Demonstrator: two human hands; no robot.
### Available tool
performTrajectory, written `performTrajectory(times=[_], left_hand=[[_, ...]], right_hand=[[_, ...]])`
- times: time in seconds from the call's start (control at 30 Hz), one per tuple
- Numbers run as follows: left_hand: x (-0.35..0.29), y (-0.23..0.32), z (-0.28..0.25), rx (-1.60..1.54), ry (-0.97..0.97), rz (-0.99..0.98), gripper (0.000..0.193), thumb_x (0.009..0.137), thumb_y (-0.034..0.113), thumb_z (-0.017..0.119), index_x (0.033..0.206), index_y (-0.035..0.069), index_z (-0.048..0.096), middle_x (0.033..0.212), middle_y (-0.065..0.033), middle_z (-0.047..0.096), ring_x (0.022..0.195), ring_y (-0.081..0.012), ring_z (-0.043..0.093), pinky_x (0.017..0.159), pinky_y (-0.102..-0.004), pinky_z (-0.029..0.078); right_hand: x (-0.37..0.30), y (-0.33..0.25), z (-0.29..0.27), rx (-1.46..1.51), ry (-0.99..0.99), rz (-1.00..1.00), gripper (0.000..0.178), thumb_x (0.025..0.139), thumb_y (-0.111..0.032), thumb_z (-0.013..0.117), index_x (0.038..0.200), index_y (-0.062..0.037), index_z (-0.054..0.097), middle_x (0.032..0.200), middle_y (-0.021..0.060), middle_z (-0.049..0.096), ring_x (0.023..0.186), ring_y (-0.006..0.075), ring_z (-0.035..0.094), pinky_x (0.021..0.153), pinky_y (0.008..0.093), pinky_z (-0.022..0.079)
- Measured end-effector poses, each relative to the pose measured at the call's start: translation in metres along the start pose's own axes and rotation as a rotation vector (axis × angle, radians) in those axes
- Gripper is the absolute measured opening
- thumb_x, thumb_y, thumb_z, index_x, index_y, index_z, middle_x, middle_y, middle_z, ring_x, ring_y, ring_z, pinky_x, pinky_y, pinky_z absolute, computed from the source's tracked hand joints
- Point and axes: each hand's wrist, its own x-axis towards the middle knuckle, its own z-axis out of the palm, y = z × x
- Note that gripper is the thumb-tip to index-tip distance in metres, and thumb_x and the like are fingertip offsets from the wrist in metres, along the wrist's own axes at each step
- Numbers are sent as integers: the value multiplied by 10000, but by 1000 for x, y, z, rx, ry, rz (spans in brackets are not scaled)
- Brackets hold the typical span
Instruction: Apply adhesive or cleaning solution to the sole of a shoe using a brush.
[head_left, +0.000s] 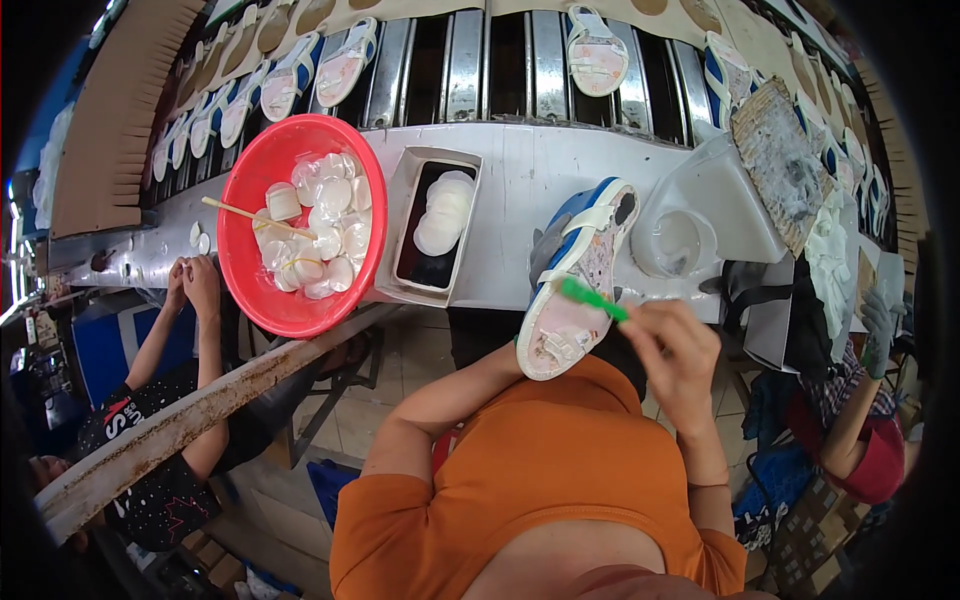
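Note:
A blue and white sandal [574, 325] is tilted over the table's near edge, its pinkish, blotchy flat face turned up. My left hand [546, 248] holds it from beneath and the left side; grey, apparently gloved fingers show at its edge, and the rest is hidden behind the sandal. In the fingers of my right hand [676, 345] is a small green brush [594, 298], pinched by its handle. The brush head is over the middle of the sandal's face, seemingly touching it. Right of the sandal, a translucent round tub [672, 243] stands on the table.
A red basin [376, 246] holds white discs and a stick. Beside it sits a box [473, 185] with more discs. Similar sandals [597, 62] line the roller conveyor [465, 75] behind. A crusted board [783, 165] leans at right. Co-workers' hands [196, 282] are left, a gloved hand [880, 325] right.

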Motion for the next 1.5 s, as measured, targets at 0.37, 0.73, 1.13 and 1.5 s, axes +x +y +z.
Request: performTrajectory(times=[0.37,0.73,1.13,1.5], left_hand=[[11,3,19,129,84,70,432,989,143,476,1394,55,357,1328,-125,471,1224,-206,482,1062,-362,402],[32,8,36,267,168,144,485,971,121,506,1418,70,326,1365,-122,434,1266,-202,440,1092,-366,363],[62,18,45,1215,379,356,620,918,192,591,1446,67,291,1396,-107,409,1303,-215,398,1117,-369,322],[52,37,-11,1373,353,79,775,814,194,733,1438,49,298,1415,-100,416,1304,-185,405,1104,-344,327]], right_hand=[[-5,-6,-4,20,-21,-128,182,744,12,734,918,-25,697,833,88,645,623,207,600,524,285,467],[11,0,-9,42,42,-116,137,755,29,723,883,3,681,804,90,632,618,180,596,524,270,452],[34,-11,-16,45,229,-36,154,747,-51,745,895,-62,705,815,50,635,610,181,580,525,269,471],[34,-18,-11,-54,137,-341,146,740,-55,748,876,-46,696,787,62,642,639,204,611,536,305,486]])
